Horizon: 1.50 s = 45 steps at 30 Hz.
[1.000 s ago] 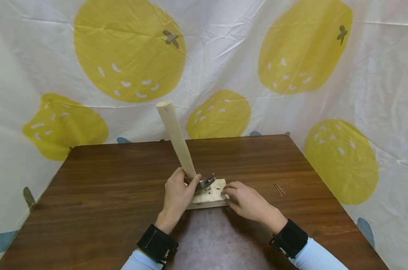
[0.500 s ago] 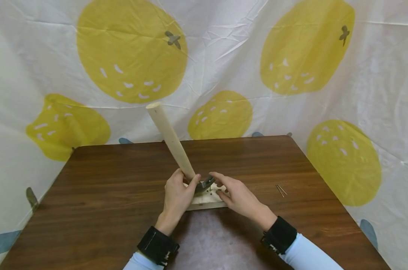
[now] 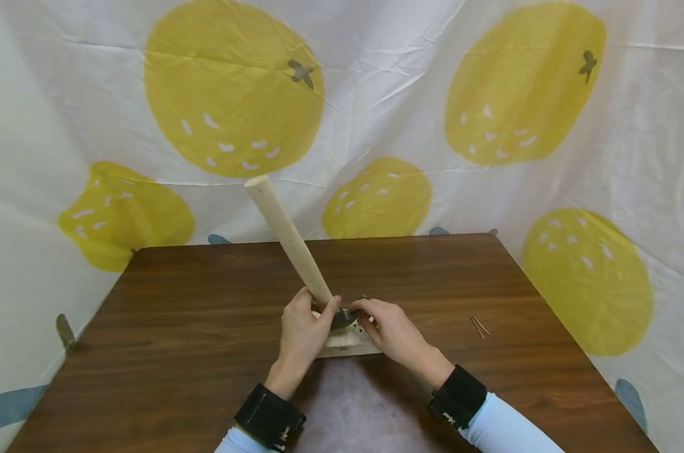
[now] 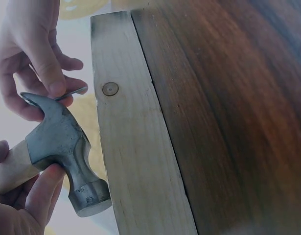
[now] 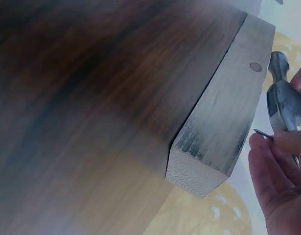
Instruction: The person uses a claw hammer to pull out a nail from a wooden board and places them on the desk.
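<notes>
My left hand (image 3: 304, 327) grips a claw hammer (image 4: 57, 134) where its pale wooden handle (image 3: 291, 239) meets the steel head. The handle leans up and to the left in the head view, with the head low over a pale wooden board (image 3: 347, 343). Thumb and fingers of my right hand (image 3: 395, 330) pinch a nail (image 4: 74, 92) at the hammer's claw. In the right wrist view the nail's pointed end (image 5: 260, 132) sticks out past the fingertips. Small dark holes mark the board's top, partly covered by the hands and the hammer.
Loose nails (image 3: 479, 327) lie on the brown wooden table (image 3: 206, 327) to the right of the board. Behind the table's far edge hangs a white cloth (image 3: 370, 75) printed with yellow lemons.
My right hand has moved left from the board's right end to the hammer's claw and now pinches the nail there. The hammer's handle has tipped further left in my left hand.
</notes>
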Each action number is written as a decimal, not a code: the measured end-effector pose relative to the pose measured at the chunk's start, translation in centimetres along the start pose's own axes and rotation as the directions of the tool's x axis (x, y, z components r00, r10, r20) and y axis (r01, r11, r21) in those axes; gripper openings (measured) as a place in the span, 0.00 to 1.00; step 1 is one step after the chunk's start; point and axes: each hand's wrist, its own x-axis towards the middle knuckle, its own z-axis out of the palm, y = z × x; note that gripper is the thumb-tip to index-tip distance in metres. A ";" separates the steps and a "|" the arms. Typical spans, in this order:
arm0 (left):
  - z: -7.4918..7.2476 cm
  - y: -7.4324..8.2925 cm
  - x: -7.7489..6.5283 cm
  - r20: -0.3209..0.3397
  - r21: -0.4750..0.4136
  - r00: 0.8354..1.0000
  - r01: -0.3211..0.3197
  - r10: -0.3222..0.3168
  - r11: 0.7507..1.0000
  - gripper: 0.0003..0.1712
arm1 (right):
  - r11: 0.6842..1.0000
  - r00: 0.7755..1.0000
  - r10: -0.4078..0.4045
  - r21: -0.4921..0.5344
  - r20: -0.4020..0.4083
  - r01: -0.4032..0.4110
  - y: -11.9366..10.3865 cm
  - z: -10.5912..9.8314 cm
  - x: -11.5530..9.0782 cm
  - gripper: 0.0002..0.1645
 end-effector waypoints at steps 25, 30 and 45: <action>0.4 0.3 0.0 0.020 0.027 0.999 -0.044 0.044 0.999 0.12 | 0.944 0.948 0.306 -0.098 -0.089 -0.315 3.0 -4.8 -2.2 0.15; 0.5 0.3 -0.1 0.013 0.031 0.998 -0.060 0.060 0.998 0.11 | 0.897 0.914 0.404 -0.211 0.034 -0.389 4.8 -6.3 -4.3 0.11; 0.8 0.2 -0.2 0.023 0.037 0.997 -0.079 0.079 0.996 0.12 | 0.749 0.779 0.615 -0.396 0.120 -0.531 7.7 -8.9 -8.3 0.08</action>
